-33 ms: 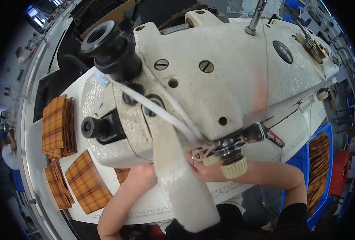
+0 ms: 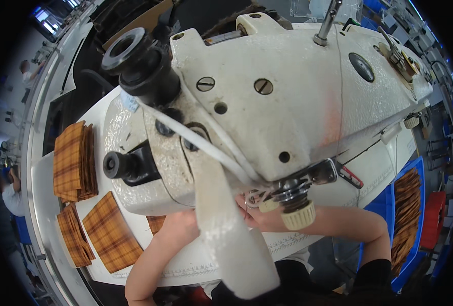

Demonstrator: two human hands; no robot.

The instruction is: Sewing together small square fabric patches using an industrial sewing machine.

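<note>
My left hand (image 2: 180,224) and my right hand (image 2: 262,217) reach under the white sewing machine head (image 2: 303,92), their fingers mostly hidden by its body and arm; I cannot make out what they hold. A piece of orange plaid fabric (image 2: 155,224) shows beside my left hand. Further left on the white bed (image 2: 165,265) lie a taller stack of plaid pieces (image 2: 71,158), a narrower stack (image 2: 71,237) and a broad piece (image 2: 111,232). Above my right hand are a cream knob (image 2: 298,219) and, to its right, a red-and-black small tool (image 2: 348,175).
At the right, a blue bin (image 2: 389,199) holds many folded plaid pieces (image 2: 406,219), with a red object (image 2: 433,219) beyond it. A metal rail (image 2: 35,219) runs along the left. Two other people (image 2: 12,199) (image 2: 26,74) are at the far left. Dark material and cardboard lie behind the machine.
</note>
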